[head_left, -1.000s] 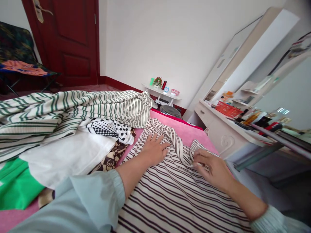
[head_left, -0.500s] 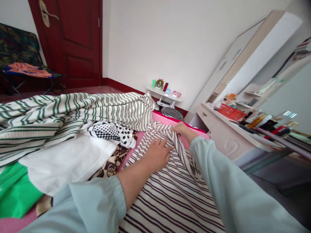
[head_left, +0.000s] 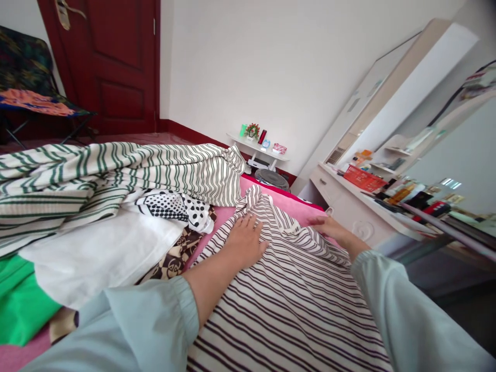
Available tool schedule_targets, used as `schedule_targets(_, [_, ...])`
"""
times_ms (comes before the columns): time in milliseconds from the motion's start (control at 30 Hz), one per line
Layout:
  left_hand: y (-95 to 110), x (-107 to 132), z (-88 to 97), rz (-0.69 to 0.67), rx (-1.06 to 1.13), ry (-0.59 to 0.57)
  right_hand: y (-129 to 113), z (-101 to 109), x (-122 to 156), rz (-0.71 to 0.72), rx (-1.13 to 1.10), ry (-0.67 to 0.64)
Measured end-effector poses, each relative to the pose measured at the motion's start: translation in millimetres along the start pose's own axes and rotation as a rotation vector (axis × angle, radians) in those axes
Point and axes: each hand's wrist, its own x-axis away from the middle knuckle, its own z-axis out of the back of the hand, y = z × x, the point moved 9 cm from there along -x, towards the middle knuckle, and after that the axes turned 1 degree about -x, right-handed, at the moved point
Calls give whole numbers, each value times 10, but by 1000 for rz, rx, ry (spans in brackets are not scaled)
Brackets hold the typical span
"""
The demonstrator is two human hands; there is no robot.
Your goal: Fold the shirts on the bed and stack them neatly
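A white garment with dark stripes [head_left: 287, 310] lies spread over the pink bed cover, its far end narrowed and bunched. My left hand [head_left: 248, 242] rests flat on its upper left part, fingers spread. Along the garment's far right edge runs a rumpled fold with a white strip on it. My right hand [head_left: 331, 228] is just beyond that fold, fingers stretched out to the left over the pink cover [head_left: 298, 207]. Its fingertips look free of the cloth, though its lower side is hidden.
To the left lie a green-striped cloth [head_left: 155, 173], a white garment [head_left: 112, 253], a polka-dot cloth [head_left: 170, 207] and a green cloth [head_left: 23, 305]. A dressing table [head_left: 349, 206] with a red basket [head_left: 364, 178] stands close on the right. A folding chair [head_left: 27, 77] is at the far left.
My right hand has moved right and slightly down, away from the bunched cloth it pinched. The fold there has spread out to the right. My left hand has stayed nearly in place.
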Motion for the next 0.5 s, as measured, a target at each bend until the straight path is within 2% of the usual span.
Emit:
schedule_targets(133, [5,13,21,7,-6,-2,86,-143,286,26,-125,-306])
schedule_targets(167, [9,15,28,6,-7,-2,77,-157,319,47,-96,-324])
schedule_targets(267, [18,17,34,4,-10,-19,94,-95,319,73,81,-259])
schedule_targets(367, [21,18,35,5,-15,-30,237,-65,296,-6,144,-336])
schedule_targets(400, [21,18,37,4,-17,-27,309,9,273,-46,152,-311])
schedule_targets(433, [22,17,38,2,-18,-22,379,155,234,-81,168,-211])
schedule_targets(500, [20,16,33,-1,-21,-15,474,593,201,-106,220,154])
